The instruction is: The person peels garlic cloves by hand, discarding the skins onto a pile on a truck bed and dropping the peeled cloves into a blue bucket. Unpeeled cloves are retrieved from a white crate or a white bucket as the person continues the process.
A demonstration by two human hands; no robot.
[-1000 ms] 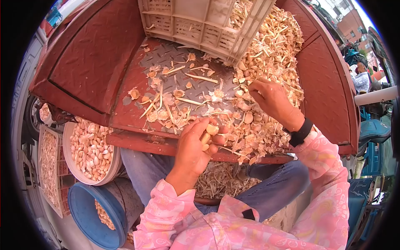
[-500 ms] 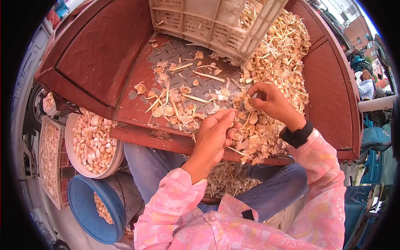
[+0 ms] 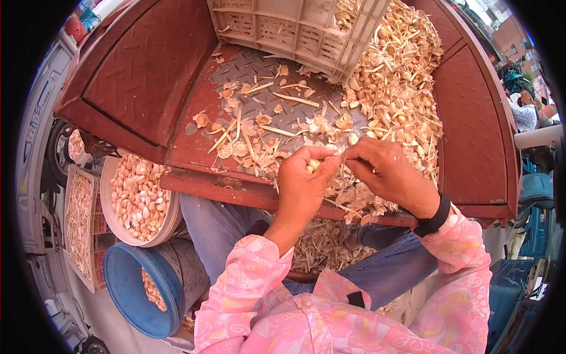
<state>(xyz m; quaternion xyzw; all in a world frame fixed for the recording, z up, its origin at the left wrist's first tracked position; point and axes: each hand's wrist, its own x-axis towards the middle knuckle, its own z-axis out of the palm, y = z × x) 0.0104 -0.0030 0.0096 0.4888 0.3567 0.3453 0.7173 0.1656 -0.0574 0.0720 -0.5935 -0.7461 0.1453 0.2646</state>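
My left hand (image 3: 302, 180) is curled around pale garlic cloves (image 3: 312, 166), which show between thumb and forefinger. My right hand (image 3: 386, 177), a black band on its wrist, is pinched, its fingertips meeting those of the left. What lies in that pinch is too small to make out. Both hands are above the front of a red metal truck bed (image 3: 194, 144). Beyond the right hand spreads a heap of garlic cloves, skins and stalks (image 3: 404, 88). Dry stalks and root ends (image 3: 250, 133) litter the floor plate to the left.
A whitish plastic crate (image 3: 283, 29) is tilted at the back of the bed. On the left are a white bucket of cloves (image 3: 141, 197), a blue-rimmed bucket (image 3: 127, 289) with some cloves, and a crate of scraps (image 3: 79, 218). More scraps (image 3: 327, 248) lie between the legs.
My right hand has come down and left from the heap to meet my left hand. The left hand has turned slightly, and cloves now show in it.
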